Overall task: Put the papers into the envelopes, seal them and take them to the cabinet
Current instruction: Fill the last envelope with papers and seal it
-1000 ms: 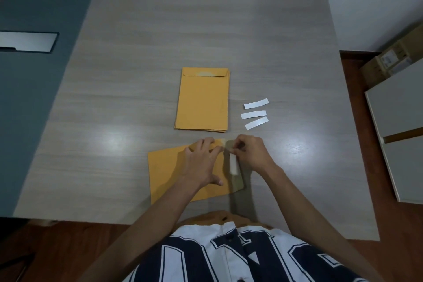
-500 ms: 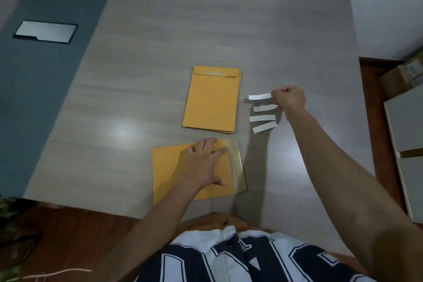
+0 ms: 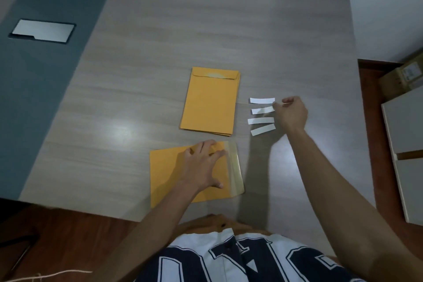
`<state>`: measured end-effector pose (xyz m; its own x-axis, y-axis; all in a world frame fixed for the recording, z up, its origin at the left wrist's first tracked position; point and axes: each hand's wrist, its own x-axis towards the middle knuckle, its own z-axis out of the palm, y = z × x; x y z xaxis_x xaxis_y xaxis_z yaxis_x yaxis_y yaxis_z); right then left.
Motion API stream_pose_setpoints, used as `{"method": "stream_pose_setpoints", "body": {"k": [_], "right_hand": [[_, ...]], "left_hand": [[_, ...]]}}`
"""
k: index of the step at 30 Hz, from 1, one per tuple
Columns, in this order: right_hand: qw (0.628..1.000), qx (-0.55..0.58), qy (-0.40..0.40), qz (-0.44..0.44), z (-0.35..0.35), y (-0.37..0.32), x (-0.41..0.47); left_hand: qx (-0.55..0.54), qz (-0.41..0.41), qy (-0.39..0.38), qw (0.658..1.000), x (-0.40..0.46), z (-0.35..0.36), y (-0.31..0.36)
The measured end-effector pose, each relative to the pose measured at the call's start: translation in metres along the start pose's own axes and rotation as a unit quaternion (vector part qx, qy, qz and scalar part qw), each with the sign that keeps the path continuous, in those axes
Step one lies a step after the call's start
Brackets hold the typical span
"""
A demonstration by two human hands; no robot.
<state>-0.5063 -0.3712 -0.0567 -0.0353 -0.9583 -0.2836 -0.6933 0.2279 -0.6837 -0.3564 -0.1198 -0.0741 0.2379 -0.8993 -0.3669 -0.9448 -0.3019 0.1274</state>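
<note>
Envelope (image 3: 169, 174) lies flat under the left hand's (image 3: 202, 167) spread fingers; right hand (image 3: 291, 113) curled beside white strips (image 3: 262, 115), grip unclear.

Office-type room: wood-grain desk (image 3: 206, 18), manila envelope stack (image 3: 210, 101), white cabinet (image 3: 405, 155), cardboard box (image 3: 402, 78) at wall.

paper on a pale wood-grain counter

the counter (image 3: 160, 52) looks like smooth laminate with a grey wood grain and a soft sheen that catches a light glare. the near envelope (image 3: 169, 174) and the envelope stack (image 3: 210, 103) are matt yellow-brown paper; the near one's open flap (image 3: 235, 167) carries a glossy, see-through strip. four white strips (image 3: 261, 120) look like plain matt paper. the shirt (image 3: 251, 258) is printed cloth. the floor (image 3: 68, 231) is dark reddish wood.
</note>
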Motion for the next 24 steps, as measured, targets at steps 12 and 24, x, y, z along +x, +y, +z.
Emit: {"method": "stream_pose_setpoints", "body": {"k": [12,24], "right_hand": [[0.979,-0.109,-0.145,-0.089,0.030,0.069,-0.169],[0.990,-0.133,-0.031,-0.024,0.056,0.046,-0.217]], "left_hand": [[-0.010,0.007,-0.002,1.000,-0.005,-0.004,0.009],[-0.086,0.080,-0.026,0.993,-0.018,-0.010,-0.026]]}}
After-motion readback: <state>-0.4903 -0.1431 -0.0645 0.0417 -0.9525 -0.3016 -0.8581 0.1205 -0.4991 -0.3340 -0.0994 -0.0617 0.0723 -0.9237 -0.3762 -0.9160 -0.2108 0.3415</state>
